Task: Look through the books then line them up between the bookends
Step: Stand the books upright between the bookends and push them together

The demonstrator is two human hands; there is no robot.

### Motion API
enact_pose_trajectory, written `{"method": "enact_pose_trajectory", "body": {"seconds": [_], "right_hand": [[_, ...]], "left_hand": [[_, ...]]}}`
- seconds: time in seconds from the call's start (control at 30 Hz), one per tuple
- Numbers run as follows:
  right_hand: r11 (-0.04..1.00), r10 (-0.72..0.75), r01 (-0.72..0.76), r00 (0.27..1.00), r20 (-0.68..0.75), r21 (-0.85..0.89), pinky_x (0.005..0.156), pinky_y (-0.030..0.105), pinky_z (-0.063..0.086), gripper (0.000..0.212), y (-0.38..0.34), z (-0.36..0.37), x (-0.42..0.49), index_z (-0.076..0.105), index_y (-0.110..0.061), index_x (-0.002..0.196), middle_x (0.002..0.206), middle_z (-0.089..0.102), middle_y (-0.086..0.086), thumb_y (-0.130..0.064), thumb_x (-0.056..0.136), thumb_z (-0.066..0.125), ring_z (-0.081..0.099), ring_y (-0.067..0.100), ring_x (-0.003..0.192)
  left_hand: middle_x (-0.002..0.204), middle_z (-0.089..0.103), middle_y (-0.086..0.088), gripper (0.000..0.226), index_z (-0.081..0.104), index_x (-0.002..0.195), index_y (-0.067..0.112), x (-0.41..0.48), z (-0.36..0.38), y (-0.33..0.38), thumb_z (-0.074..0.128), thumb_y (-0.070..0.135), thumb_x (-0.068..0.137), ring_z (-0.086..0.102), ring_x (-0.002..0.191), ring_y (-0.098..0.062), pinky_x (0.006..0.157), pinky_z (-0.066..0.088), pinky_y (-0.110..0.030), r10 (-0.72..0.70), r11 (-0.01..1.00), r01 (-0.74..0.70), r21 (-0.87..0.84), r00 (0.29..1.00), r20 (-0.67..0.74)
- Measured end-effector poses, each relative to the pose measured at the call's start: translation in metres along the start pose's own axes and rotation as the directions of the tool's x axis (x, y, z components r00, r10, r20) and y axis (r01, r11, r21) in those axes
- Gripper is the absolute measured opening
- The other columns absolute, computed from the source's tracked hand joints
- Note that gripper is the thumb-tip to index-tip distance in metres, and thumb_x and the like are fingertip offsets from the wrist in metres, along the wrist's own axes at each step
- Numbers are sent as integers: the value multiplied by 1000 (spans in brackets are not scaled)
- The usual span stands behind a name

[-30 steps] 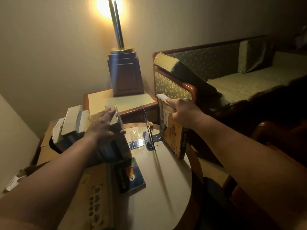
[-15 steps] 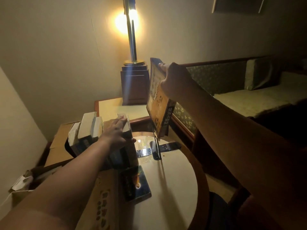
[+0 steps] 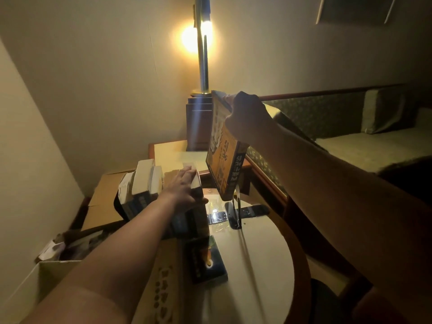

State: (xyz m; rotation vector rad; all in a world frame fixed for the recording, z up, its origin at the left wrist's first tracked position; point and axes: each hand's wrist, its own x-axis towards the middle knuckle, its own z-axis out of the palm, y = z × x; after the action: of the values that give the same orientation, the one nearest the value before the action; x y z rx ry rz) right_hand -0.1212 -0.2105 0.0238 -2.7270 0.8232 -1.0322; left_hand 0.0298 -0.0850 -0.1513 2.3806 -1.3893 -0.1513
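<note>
The orange book [image 3: 222, 160] hangs in the air just above the black bookend [image 3: 234, 212]. The right hand [image 3: 245, 115] has its fingers curled tight over the book's upper edge. The book's long axis runs nearly upright, with the top tipped toward 11 o'clock and the lower corner pointing down toward 6 o'clock. The dark lettered spine faces the camera and the orange cover faces 9 o'clock, toward the row of books [image 3: 149, 183].

That row stands at 9 o'clock of the bookend, with a gap of bare counter [image 3: 257, 265] between them. The left hand [image 3: 184, 185] lies flat on top of the nearest standing book, fingers straight, steadying it and gripping nothing.

This looks like the lining-up step. The next move calls for lowering the orange book straight down into the gap, spine outward, clear of the bookend's thin upright plate, while the left hand braces the row.

A dark book [image 3: 207, 261] lies flat on the counter at 6 o'clock of the row. A lamp [image 3: 203, 66] glows at 12 o'clock and a sofa [image 3: 374, 146] sits at 3 o'clock.
</note>
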Motion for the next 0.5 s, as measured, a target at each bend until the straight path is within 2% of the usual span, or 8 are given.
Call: {"method": "enact_pose_trajectory", "body": {"seconds": [0.1,0.17,0.27,0.33,0.4,0.5], "right_hand": [[1000,11,-11,1000,16,4,59,13,49,37,6,19,-12,61,-12,132,99,67,-1,-15,95,65,66,16,79],[1000,-2,1,999,48,22,54,10,44,40,10,32,-23,57,-11,135,104,66,2,-9,96,62,65,15,83],[994,21,-33,994,107,109,63,19,57,48,17,56,-36,52,-9,140,114,66,8,-1,94,61,70,24,98],[987,63,-85,985,158,135,69,28,62,51,19,73,-41,51,-7,141,116,66,11,1,92,62,70,29,102],[980,83,-121,969,231,158,73,32,62,49,18,88,-44,51,-6,139,113,66,13,1,92,58,69,29,98],[981,95,-142,945,312,132,72,31,56,36,15,107,-49,57,-7,129,106,65,12,-2,94,51,63,24,88]], "left_hand": [[164,5,0,104,14,155,17,0,0,0,79,34,76,4,151,-23,122,14,-45,5,1000,-5,8,1000,2],[164,6,0,105,15,155,18,1,1,-1,79,37,75,5,151,-23,122,14,-45,3,1000,-3,3,1000,-9],[164,6,1,110,15,155,19,5,5,-7,80,47,72,5,151,-22,121,15,-46,4,1000,-5,-14,1000,-10],[164,5,2,109,14,155,20,7,6,-9,80,44,72,5,151,-22,121,15,-47,4,1000,-4,-9,1000,-5],[164,5,1,106,14,155,19,9,8,-11,82,33,74,5,151,-23,121,16,-46,9,1000,-9,2,1000,-11],[165,3,1,105,13,155,20,10,9,-12,81,22,74,4,151,-22,121,18,-46,11,1000,-11,3,1000,-9]]}}
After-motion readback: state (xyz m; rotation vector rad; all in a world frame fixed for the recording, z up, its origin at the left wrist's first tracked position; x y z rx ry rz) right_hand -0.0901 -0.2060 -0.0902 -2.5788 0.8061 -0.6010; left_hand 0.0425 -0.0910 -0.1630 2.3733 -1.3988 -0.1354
